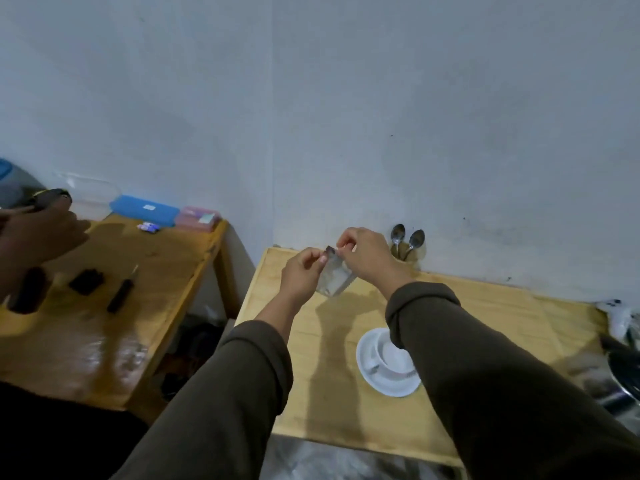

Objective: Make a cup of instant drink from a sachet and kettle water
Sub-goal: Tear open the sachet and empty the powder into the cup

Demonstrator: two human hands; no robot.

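Observation:
A silvery sachet (334, 277) hangs in the air above the far part of the wooden table (485, 317). My left hand (303, 271) pinches its top left corner and my right hand (363, 252) pinches the top right corner. A white cup (393, 356) stands on a white saucer (372, 375) nearer to me, partly hidden under my right sleeve. Two metal spoons (407, 239) stick up from a holder by the wall. A dark metal kettle (623, 368) shows at the right edge, cut off by the frame.
A second wooden table (166, 271) stands to the left with a blue case (145, 209), a pink box (197, 218), a clear container (91, 195) and small dark items. Another person's hand (41, 230) holds a dark object there. A gap separates the tables.

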